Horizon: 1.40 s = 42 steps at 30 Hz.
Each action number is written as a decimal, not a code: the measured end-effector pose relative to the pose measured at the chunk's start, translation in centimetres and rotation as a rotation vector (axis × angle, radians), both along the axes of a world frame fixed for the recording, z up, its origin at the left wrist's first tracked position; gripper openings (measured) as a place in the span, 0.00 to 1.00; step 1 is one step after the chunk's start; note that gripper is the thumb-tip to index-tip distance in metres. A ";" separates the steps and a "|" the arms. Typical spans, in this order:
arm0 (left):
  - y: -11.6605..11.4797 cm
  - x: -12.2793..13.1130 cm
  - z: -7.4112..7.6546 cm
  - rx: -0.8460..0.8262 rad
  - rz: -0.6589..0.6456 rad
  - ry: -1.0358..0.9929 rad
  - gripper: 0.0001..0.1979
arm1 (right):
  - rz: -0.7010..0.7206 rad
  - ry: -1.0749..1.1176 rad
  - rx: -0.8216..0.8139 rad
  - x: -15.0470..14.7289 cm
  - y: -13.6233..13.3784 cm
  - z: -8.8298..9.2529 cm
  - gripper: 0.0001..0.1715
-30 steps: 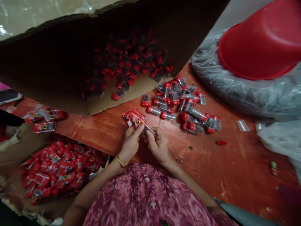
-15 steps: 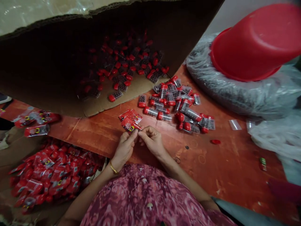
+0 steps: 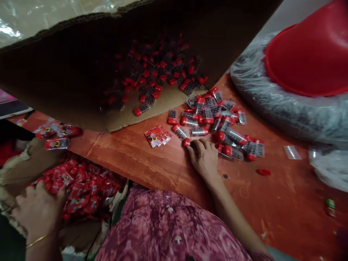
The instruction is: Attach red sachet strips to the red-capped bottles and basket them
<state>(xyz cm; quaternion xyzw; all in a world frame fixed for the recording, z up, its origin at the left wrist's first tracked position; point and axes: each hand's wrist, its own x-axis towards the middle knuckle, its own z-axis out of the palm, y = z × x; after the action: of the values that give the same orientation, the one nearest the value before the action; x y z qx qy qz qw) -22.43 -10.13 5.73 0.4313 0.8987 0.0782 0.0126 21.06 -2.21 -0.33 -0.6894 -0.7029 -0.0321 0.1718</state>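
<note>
Has fingers spread on the left hand [image 3: 40, 210] (blurred) by red packages [image 3: 80, 185] in a carton [image 3: 81, 233], and fingers curled on the right hand [image 3: 205, 159] at a red-capped tube [image 3: 186, 142] on the table [image 3: 160, 168], near other tubes [image 3: 236, 136]; cannot tell whether pinching.

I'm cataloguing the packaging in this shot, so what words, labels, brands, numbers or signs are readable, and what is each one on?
No words, brands or numbers can be read.
Red printed cards: printing too small.
Heaped red packs, lower left: printed, too small and blurred.
Loose packs above that heap: printed, too small.
</note>
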 end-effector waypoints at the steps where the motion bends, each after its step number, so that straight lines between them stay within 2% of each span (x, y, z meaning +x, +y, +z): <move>1: 0.3 1.2 0.0 0.085 -0.004 0.006 0.16 | 0.018 0.003 -0.001 -0.4 -0.4 0.0 0.22; 3: 1.8 4.9 -0.5 0.307 -0.114 -0.083 0.17 | 0.045 0.011 -0.003 -1.2 -0.8 0.0 0.22; 4: 2.9 7.0 -0.9 0.408 -0.252 -0.166 0.16 | 0.051 0.013 -0.001 -1.4 -0.8 -0.1 0.23; 5: 4.2 9.3 -1.4 0.438 -0.392 -0.236 0.16 | 0.054 0.015 0.002 -1.6 -0.8 -0.1 0.23; 6: 5.6 11.5 -2.0 0.410 -0.525 -0.292 0.17 | 0.055 0.015 0.007 -1.7 -0.8 -0.2 0.24; 9: 9.6 16.8 -3.5 0.314 -0.766 -0.322 0.19 | 0.063 0.021 0.018 -1.8 -1.0 -0.5 0.25; 12: 12.4 19.9 -4.6 0.160 -0.880 -0.320 0.18 | 0.084 0.036 0.020 -1.7 -1.4 -0.8 0.25; 15: 13.5 21.1 -5.1 0.100 -0.863 -0.283 0.16 | 0.097 0.044 0.014 -1.6 -1.6 -1.0 0.24; 21: 13.4 21.5 -5.0 0.149 -0.826 -0.278 0.14 | 0.098 0.072 0.020 -1.6 -1.5 -1.0 0.24; 26: 13.4 21.3 -4.8 0.234 -0.810 -0.326 0.13 | 0.043 0.119 0.135 -2.0 -1.9 0.8 0.18; 28: 13.1 21.5 -4.2 0.318 -0.796 -0.336 0.14 | 0.070 0.255 0.180 -2.7 -1.7 1.8 0.16; 30: 12.5 21.8 -3.2 0.395 -0.811 -0.329 0.15 | 0.136 0.492 0.160 -3.8 -1.1 2.7 0.16; 33: 11.4 22.7 -1.8 0.471 -0.882 -0.309 0.14 | 0.206 0.944 -0.014 -5.9 0.3 3.1 0.18; 35: 10.7 23.1 -1.2 0.500 -0.899 -0.343 0.13 | 0.203 1.183 -0.104 -7.0 1.2 3.0 0.18; 38: 9.9 23.3 -1.1 0.509 -0.777 -0.563 0.16 | 0.156 1.302 -0.088 -7.7 1.6 2.7 0.14; 40: 9.5 23.3 -1.3 0.417 -0.636 -0.861 0.20 | 0.147 1.259 -0.046 -7.6 1.5 2.6 0.15; 42: 9.1 23.4 -1.6 0.257 -0.503 -1.221 0.21 | 0.166 1.176 0.005 -7.4 1.1 2.5 0.17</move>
<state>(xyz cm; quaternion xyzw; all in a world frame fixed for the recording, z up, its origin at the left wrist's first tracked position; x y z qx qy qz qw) 1.01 -1.06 4.08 0.5039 0.5861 0.4090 0.4851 13.67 -1.08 2.17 -0.5340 -0.5412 0.3671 0.5359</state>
